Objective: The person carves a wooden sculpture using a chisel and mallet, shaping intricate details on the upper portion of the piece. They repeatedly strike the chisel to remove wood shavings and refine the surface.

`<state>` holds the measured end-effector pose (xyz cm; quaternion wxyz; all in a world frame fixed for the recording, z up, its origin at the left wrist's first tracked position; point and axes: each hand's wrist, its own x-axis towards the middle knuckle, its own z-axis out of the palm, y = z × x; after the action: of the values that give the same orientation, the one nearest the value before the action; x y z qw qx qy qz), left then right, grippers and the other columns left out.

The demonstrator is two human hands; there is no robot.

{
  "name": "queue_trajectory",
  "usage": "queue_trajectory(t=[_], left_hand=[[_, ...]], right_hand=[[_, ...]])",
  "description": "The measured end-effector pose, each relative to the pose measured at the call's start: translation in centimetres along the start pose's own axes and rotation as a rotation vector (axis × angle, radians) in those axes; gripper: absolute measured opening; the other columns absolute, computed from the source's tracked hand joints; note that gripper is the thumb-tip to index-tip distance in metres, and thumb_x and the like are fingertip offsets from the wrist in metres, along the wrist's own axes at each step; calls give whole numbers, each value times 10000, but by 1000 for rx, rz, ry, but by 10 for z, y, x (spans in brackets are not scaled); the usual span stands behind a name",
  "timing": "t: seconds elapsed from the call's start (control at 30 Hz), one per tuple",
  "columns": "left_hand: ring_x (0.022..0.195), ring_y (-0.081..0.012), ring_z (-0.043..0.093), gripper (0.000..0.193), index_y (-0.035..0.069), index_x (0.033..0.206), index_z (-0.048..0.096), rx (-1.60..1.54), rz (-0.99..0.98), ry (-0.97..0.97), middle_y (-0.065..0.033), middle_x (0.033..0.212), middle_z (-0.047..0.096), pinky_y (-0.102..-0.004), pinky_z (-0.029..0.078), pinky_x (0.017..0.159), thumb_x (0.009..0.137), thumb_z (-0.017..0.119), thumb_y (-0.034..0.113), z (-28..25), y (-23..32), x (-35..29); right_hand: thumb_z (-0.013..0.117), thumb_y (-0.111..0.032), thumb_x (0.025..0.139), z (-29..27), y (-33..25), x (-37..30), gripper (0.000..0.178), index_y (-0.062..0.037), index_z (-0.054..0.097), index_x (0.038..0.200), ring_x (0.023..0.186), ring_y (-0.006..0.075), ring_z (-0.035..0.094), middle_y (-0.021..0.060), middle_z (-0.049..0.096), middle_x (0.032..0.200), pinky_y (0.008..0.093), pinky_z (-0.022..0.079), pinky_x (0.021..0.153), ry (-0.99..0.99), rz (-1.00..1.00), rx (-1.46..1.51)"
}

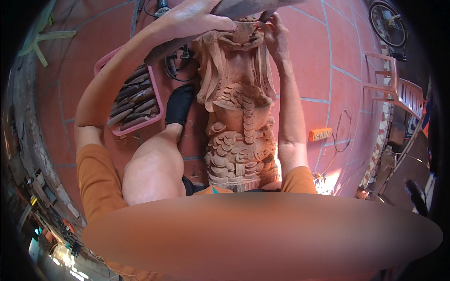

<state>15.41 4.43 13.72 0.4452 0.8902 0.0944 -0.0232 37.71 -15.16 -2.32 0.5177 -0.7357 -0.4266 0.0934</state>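
A carved wooden figure (pixel 243 112) lies lengthwise before me, with folds, scales and scrollwork cut into its reddish surface. Over its far end, my left hand (pixel 199 19) is closed around a long dark wooden mallet (pixel 251 7), whose other end slants down toward the left. My right hand (pixel 275 37) is at the far right of the figure, fingers pinched on a slim dark chisel (pixel 266 17). The chisel's point is down by the carving; whether it touches the wood is hard to make out. The mallet passes close to the chisel's top.
A pink tray (pixel 160 100) of dark-handled chisels (pixel 136 100) stands left of my black-socked foot (pixel 179 104). Corded power tools (pixel 176 65) lie beyond it. To the right are an orange power strip (pixel 320 135) with a cord, a pink plastic chair (pixel 398 91) and a bicycle wheel (pixel 388 23).
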Motion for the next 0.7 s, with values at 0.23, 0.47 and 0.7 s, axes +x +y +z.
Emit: queue_trajectory(t=[0.23, 0.47, 0.7], left_hand=[[1052, -207, 647, 575, -30, 1356, 574, -213, 83, 120, -168, 1134, 708, -360, 505, 948, 910, 716, 303, 10, -13, 5], [1070, -246, 668, 524, -28, 1317, 588, -187, 133, 199, -215, 1134, 707, -376, 510, 949, 906, 713, 271, 16, -3, 9], [1079, -374, 681, 617, -31, 1301, 577, 100, -25, -29, -281, 1143, 688, -436, 511, 954, 885, 695, 409, -2, 8, 15]], right_hand=[[631, -39, 1010, -10, 15, -4, 257, 4, 506, 1231, 958, 265, 741, 153, 677, 1110, 362, 648, 820, 117, 160, 355], [655, -23, 987, -3, 7, 0, 248, 11, 536, 1203, 939, 210, 736, 126, 691, 1064, 322, 630, 804, 67, 96, 210], [661, -30, 987, -2, 4, -1, 181, 2, 561, 1134, 934, 186, 734, 99, 699, 1044, 318, 625, 817, 64, 81, 190]])
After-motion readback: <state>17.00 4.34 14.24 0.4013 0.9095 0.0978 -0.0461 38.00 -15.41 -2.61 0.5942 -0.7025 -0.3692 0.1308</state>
